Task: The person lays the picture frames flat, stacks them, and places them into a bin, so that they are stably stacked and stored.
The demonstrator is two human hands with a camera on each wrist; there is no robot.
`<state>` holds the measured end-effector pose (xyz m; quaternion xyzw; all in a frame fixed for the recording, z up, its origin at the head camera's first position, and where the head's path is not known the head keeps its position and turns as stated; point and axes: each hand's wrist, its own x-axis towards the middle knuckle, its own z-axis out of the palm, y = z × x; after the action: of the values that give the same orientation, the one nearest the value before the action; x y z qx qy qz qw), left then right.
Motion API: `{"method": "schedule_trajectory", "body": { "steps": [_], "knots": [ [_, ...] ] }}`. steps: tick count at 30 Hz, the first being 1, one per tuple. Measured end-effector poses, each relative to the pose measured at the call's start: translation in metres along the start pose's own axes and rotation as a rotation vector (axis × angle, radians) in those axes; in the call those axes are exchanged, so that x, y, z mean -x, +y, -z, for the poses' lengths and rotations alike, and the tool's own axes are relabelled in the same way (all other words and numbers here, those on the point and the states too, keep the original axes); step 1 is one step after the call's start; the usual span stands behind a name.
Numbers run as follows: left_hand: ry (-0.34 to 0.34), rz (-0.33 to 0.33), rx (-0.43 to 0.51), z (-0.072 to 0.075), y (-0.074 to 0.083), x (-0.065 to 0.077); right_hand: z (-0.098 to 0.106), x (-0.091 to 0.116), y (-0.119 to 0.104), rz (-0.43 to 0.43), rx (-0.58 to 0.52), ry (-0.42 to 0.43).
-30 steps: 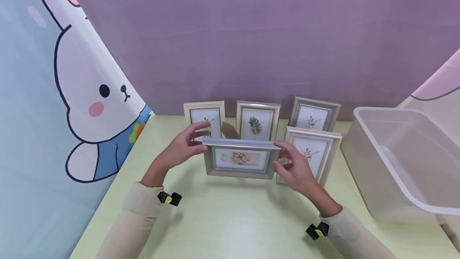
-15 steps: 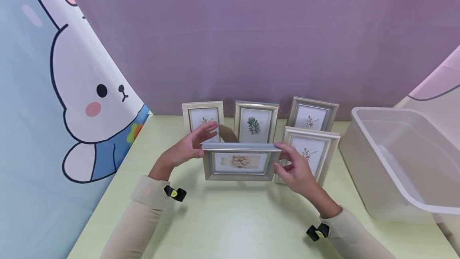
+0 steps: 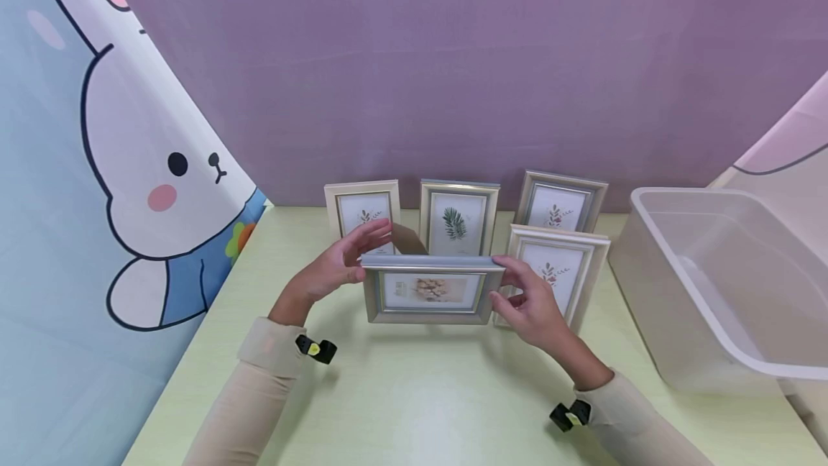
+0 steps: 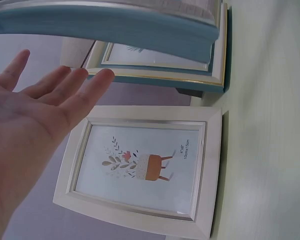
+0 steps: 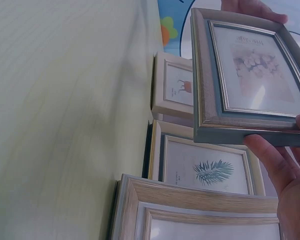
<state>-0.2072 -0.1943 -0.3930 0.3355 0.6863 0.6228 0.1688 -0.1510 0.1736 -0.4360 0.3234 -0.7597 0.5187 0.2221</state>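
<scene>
A grey-blue and beige picture frame (image 3: pixel 433 289) with a flower print is held sideways above the table. My right hand (image 3: pixel 532 302) pinches its right end, thumb on the front and fingers on the edge and behind, as the right wrist view also shows. At the other end is my left hand (image 3: pixel 331 270), its fingers (image 4: pixel 90 91) straight and spread near the frame, with a gap between fingertips and frame in the left wrist view; the thumb tip overlaps the frame's left edge in the head view. Behind stand a cream frame (image 3: pixel 333 208) with a plant print and a leaf-print frame (image 3: pixel 489 218).
Two more picture frames stand to the right, a pale one (image 3: pixel 593 265) in front of a grey-brown one (image 3: pixel 598 206). A large translucent bin (image 3: pixel 653 293) sits on the right of the pale green table (image 3: pixel 414 401). A purple cloth (image 3: pixel 414 78) hangs behind.
The left hand has shifted slightly right and its fingers have opened away from the held frame. The frame stays nearly in place in the right hand. The head view has turned slightly.
</scene>
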Motion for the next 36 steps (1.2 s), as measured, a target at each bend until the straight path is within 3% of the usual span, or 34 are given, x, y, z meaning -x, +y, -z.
{"method": "schedule_trajectory", "body": {
  "steps": [11, 19, 25, 36],
  "knots": [
    [0.061, -0.006, -0.020, 0.000, -0.001, 0.001, 0.000, 0.000, 0.000, -0.011, 0.000, 0.012],
    [0.158, 0.021, 0.000, -0.006, 0.004, 0.003, -0.001, 0.000, 0.003, -0.003, 0.014, 0.041],
    [0.253, 0.059, -0.053, -0.012, 0.009, 0.006, -0.001, 0.000, 0.004, -0.001, 0.021, 0.042],
    [0.355, 0.089, -0.129, -0.019, 0.010, 0.008, -0.002, 0.000, 0.006, -0.015, 0.009, 0.029]
  ]
}}
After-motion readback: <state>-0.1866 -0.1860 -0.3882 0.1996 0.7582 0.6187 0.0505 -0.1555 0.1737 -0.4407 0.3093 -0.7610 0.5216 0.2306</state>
